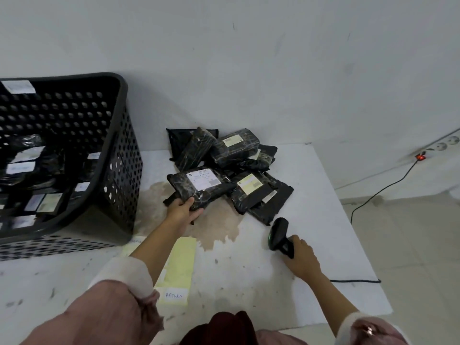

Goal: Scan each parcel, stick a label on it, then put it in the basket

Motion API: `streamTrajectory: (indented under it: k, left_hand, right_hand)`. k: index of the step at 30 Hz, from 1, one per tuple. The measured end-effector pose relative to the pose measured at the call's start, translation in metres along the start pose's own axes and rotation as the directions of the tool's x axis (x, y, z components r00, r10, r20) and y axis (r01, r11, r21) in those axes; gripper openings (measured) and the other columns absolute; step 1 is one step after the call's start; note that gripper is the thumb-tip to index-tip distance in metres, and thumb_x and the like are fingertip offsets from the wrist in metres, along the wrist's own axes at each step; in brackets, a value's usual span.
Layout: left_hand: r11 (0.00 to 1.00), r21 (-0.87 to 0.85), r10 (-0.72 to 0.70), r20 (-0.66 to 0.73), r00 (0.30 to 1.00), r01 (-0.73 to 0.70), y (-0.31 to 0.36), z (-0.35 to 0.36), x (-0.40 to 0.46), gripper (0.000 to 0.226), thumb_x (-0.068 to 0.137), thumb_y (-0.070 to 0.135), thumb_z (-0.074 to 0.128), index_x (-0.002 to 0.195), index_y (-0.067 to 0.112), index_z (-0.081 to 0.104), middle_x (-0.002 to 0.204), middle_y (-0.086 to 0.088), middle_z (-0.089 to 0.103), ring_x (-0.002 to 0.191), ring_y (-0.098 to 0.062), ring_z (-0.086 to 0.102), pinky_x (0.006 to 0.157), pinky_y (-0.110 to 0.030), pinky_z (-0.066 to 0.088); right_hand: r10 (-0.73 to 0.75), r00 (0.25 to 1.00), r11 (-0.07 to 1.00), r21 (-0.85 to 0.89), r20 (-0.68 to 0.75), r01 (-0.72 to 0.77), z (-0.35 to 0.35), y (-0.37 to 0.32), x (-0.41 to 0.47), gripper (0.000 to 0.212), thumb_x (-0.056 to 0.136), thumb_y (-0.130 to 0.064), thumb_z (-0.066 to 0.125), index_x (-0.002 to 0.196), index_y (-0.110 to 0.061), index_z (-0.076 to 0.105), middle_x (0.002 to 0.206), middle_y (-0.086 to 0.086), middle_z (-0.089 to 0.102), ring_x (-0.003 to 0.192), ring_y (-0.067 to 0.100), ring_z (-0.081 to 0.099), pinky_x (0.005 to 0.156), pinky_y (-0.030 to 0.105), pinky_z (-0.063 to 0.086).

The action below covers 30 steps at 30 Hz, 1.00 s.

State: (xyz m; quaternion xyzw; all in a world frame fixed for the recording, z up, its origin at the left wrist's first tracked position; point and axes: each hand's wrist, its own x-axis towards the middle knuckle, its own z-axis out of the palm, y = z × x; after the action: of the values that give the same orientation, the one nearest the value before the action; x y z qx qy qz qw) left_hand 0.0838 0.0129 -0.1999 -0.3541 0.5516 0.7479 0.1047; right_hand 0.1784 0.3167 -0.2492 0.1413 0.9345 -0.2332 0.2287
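Two hands are working at the white surface (249, 270). The left hand (183, 211) is gripping the near end of a black parcel (199, 186) at the frame's centre, fingers curled beneath it and thumb on top; its white label is marked B. The right hand (302, 255), lower right, is holding a black scanner (280, 236), fingers wrapped round the handle, head pointing toward the pile (236, 155) behind. The basket (117, 135) is standing at left, apparently holding several labelled parcels. Yellow label sheets (180, 265) are lying under the left forearm.
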Motion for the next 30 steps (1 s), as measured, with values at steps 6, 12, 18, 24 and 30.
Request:
streamTrajectory:
  k: [6,12,18,24,30]
  left_hand:
    - [0.986,-0.064,0.157,0.029,0.987,-0.155,-0.014,-0.021,-0.018,0.020,0.098,0.003,0.044,0.118,0.005,0.046,0.138,-0.018,0.048,0.113,-0.036,0.057,0.096,-0.037,0.045]
    - [0.957,-0.061,0.285,0.055,0.957,-0.282,-0.016,-0.036,-0.037,0.026,0.098,0.002,0.044,0.124,0.004,0.045,0.129,-0.013,0.054,0.114,-0.033,0.058,0.097,-0.036,0.045]
    - [0.919,-0.092,0.387,0.027,0.922,-0.383,-0.003,-0.040,-0.046,0.013,0.097,0.001,0.045,0.109,0.006,0.049,0.110,-0.006,0.060,0.120,-0.033,0.055,0.097,-0.035,0.045]
    - [0.895,-0.089,0.441,0.023,0.897,-0.437,0.007,-0.046,-0.049,0.029,0.097,0.000,0.044,0.127,0.001,0.044,0.129,-0.015,0.051,0.119,-0.029,0.054,0.099,-0.035,0.044]
    - [0.903,-0.065,0.427,0.028,0.904,-0.424,0.008,-0.046,-0.049,0.033,0.097,0.000,0.044,0.131,0.000,0.043,0.134,-0.017,0.049,0.114,-0.027,0.056,0.099,-0.035,0.043]
  right_hand:
    - [-0.119,0.992,0.929,0.350,-0.035,0.123,-0.041,-0.052,0.010,0.017,0.090,-0.039,0.057,0.091,-0.023,0.050,0.077,-0.003,0.057,0.064,0.010,0.050,0.056,0.025,0.037]
    - [-0.286,0.956,0.707,0.660,-0.062,0.254,-0.083,-0.125,-0.012,0.023,0.084,-0.050,0.064,0.081,-0.027,0.059,0.055,-0.009,0.058,0.042,0.011,0.044,0.040,0.024,0.036]
    - [-0.364,0.931,0.561,0.790,-0.033,0.248,-0.097,-0.153,-0.037,0.035,0.086,-0.041,0.067,0.070,-0.011,0.057,0.053,0.000,0.056,0.043,0.015,0.048,0.044,0.026,0.043]
    - [-0.340,0.939,0.545,0.804,-0.048,0.238,-0.097,-0.145,-0.051,0.030,0.088,-0.036,0.066,0.072,-0.011,0.057,0.059,0.001,0.056,0.044,0.016,0.048,0.045,0.026,0.043]
    - [-0.320,0.946,0.541,0.808,-0.057,0.232,-0.097,-0.135,-0.056,0.028,0.087,-0.036,0.066,0.072,-0.013,0.060,0.062,0.004,0.058,0.045,0.016,0.048,0.046,0.028,0.043]
